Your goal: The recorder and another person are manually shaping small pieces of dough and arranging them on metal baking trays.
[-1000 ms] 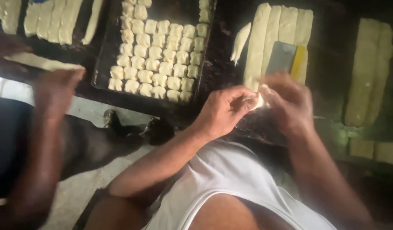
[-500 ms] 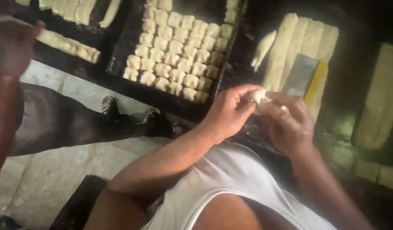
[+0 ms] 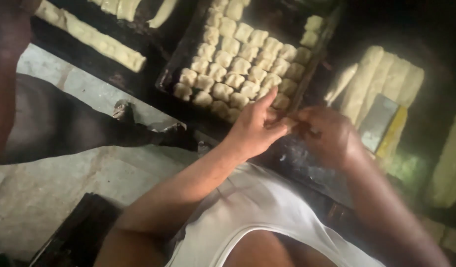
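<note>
A: L hand (image 3: 255,126) – fingers half curled, tips pinched toward R. R hand (image 3: 326,136) – cupped, fingertips meeting L's. Can't tell what sits between; piece hidden by fingers, prob. small dough bit.

B: Where, rel. to tray?

A: Just off near right corner of dark tray (image 3: 171,74); L fingertips touching or nearly touching last row of dough pieces (image 3: 242,64).

B: Beyond that?

A: Long dough strips (image 3: 386,81) right of tray on dark work surface (image 3: 297,163), flat scraper w/ yellow edge (image 3: 383,126) lying against them. More dough logs (image 3: 94,42) by far left edge. Someone else's dark trouser leg (image 3: 65,123) over concrete floor (image 3: 45,198).

B: Doing it well?

A: Judgement: light, even pinch w/ both hands, same size as neighbours, set snug in row w/o squashing adjacent ones.
</note>
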